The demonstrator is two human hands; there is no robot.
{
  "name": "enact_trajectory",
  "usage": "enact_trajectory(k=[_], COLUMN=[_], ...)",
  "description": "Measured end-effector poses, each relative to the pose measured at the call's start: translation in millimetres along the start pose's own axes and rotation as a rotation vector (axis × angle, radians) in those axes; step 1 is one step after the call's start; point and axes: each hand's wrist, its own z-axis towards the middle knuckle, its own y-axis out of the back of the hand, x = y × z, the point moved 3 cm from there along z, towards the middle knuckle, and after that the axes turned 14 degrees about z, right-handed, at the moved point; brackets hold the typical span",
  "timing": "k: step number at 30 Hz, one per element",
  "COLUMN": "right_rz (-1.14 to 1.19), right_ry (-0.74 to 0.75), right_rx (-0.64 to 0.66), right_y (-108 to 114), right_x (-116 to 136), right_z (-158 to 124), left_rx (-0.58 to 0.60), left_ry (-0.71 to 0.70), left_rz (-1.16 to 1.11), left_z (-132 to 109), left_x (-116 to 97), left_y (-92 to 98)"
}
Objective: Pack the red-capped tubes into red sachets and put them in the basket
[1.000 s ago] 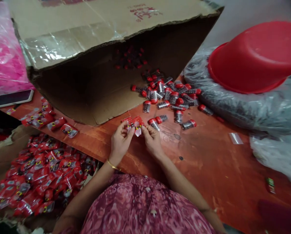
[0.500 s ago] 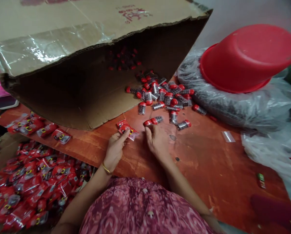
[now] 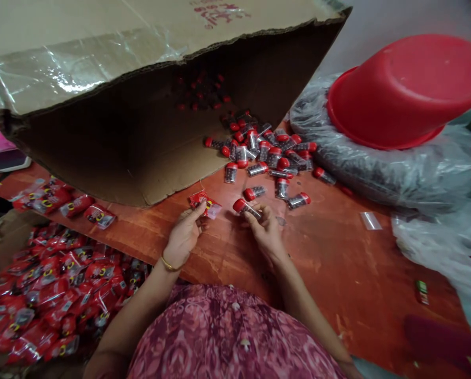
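My left hand (image 3: 184,231) pinches a small red printed plastic packet (image 3: 209,206), its clear end turned toward my right. Between the thumb and fingers of my right hand (image 3: 266,229) is a small clear bottle with a red cap (image 3: 246,207), tilted with the cap to the left. Dark contents show through its side. The packet and the bottle are a short way apart above the table. Just beyond my right hand lie more red-capped bottles (image 3: 281,188), in a loose pile that runs back into the mouth of a cardboard box (image 3: 156,195).
Filled red packets (image 3: 73,284) heap up in a carton at lower left, and several lie on the table edge (image 3: 101,216). At right, a red tub (image 3: 409,95) rests upside down on a plastic-wrapped bundle (image 3: 338,173). A green-ended small item (image 3: 421,292) lies near the right edge.
My right hand has picked up one red-capped bottle from the table and drawn it slightly back. My left hand still holds the packet in nearly the same place.
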Motion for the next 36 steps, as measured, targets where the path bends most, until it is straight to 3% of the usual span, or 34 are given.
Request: enact_trajectory(k=[3,9,13,16,22,25,29,36], right_rz=[0.109,-0.311,-0.391,-0.325,0.029,0.109,0.118,0.039], right_ry=[-0.050,0.439,0.549,0.470,-0.015,-0.144,-0.168,-0.067], right_rx=[0.104,0.186,0.186,0.157,0.227,0.243,0.244,0.186], right_y=[1,4,3,2,-6,-11,-13,-13], right_x=[15,46,45,41,32,31,35,39], right_z=[-11,-26,-24,-24,-33,-33,-30,-29], left_rx=[0.037,0.073,0.081,0.067,0.103,0.144,0.118,0.137], left_ry=[0.060,0.096,0.104,0.100,0.028,-0.016,-0.093,-0.143], left_rz=[-0.011,-0.003,0.020,0.016,0.057,0.105,0.182,0.249], left_z=[0,-1,-2,-3,-2,-2,-4,-4], left_x=[1,5,6,5,5,6,3,2], left_y=[-4.6,-11.1,-11.8,-11.3,-10.8,-11.1,-10.3,-11.7])
